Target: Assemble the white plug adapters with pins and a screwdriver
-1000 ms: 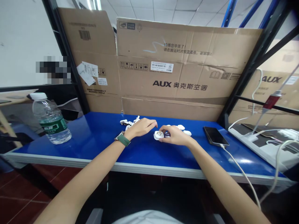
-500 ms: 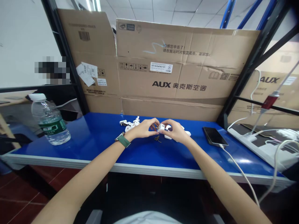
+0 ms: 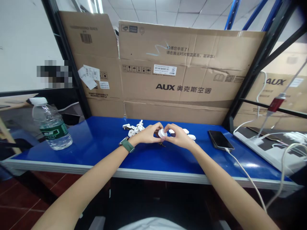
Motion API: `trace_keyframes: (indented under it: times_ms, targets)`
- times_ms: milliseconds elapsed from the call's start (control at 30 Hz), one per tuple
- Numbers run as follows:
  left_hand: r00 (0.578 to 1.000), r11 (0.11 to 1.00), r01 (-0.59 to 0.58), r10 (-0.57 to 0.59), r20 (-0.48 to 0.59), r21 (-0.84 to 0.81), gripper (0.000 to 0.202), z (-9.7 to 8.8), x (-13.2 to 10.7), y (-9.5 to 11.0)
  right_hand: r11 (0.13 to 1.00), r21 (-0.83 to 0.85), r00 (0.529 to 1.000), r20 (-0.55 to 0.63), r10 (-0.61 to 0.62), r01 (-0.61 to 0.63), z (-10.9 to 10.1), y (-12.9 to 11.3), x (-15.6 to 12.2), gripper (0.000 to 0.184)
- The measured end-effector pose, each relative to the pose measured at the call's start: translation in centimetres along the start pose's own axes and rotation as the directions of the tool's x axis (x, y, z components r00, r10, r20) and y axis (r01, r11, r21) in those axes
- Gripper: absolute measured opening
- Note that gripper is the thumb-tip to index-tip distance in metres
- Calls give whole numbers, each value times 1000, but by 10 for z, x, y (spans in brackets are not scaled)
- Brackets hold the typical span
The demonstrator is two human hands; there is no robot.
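Between my two hands is a small white plastic plug (image 3: 162, 133), its smooth rounded side showing. My left hand (image 3: 151, 133) grips it from the left with thumb and fingertips. From the right, my right hand (image 3: 177, 135) pinches the same piece. Under the fingers lies a little heap of small dark brass-coloured pieces (image 3: 162, 144), partly covered. A pile of white plug parts (image 3: 135, 129), some with metal pins, sits to the left of my left hand. Several smooth white plastic covers (image 3: 191, 137) lie just beyond and right of my right hand, partly hidden by it.
A water bottle (image 3: 52, 124) stands at the left of the blue table (image 3: 100, 140). To the right lie a phone (image 3: 220, 140) on a charging cable and a white power strip (image 3: 257, 150). Cardboard (image 3: 182, 76) walls the back edge. A blurred-out person (image 3: 55, 75) is behind, at left.
The white plug has been turned in my fingers, so its smooth rounded side now shows instead of the side with an opening. Both hands have shifted slightly; the piles look the same.
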State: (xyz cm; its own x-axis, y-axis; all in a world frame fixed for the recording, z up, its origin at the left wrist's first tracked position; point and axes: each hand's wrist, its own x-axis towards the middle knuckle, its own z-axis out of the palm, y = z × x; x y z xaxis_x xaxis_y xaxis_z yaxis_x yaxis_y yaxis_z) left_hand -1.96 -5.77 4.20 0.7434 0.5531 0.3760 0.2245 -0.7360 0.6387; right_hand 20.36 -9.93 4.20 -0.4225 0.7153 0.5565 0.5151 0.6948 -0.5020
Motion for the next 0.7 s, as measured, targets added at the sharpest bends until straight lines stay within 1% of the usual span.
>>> trace_keyframes:
  times_ms: [167, 300, 400, 500, 600, 700]
  targets:
    - [997, 998, 57, -58, 43, 15, 45, -2, 0, -1, 998, 21, 997, 38, 64, -65, 0, -3, -1, 21]
    - [989, 990, 108, -116, 93, 86, 46, -4, 0, -2, 998, 16, 996, 72, 60, -62, 1, -1, -1, 20]
    - [986, 982, 118, -134, 99, 148, 45, -5, 0, -2, 998, 13, 996, 68, 59, -60, 1, 1, -1, 21]
    - [988, 982, 105, -122, 100, 155, 43, -6, 0, -2, 997, 11, 995, 56, 79, -79, 1, 4, -1, 28]
    - [994, 979, 58, -75, 80, 196, 39, -7, 1, -4, 995, -6, 995, 11, 103, -103, -2, 7, 0, 39]
    - [999, 964, 17, -29, 41, 266, 35, -8, 1, -10, 990, -88, 994, -33, 108, -111, -6, 11, 1, 34]
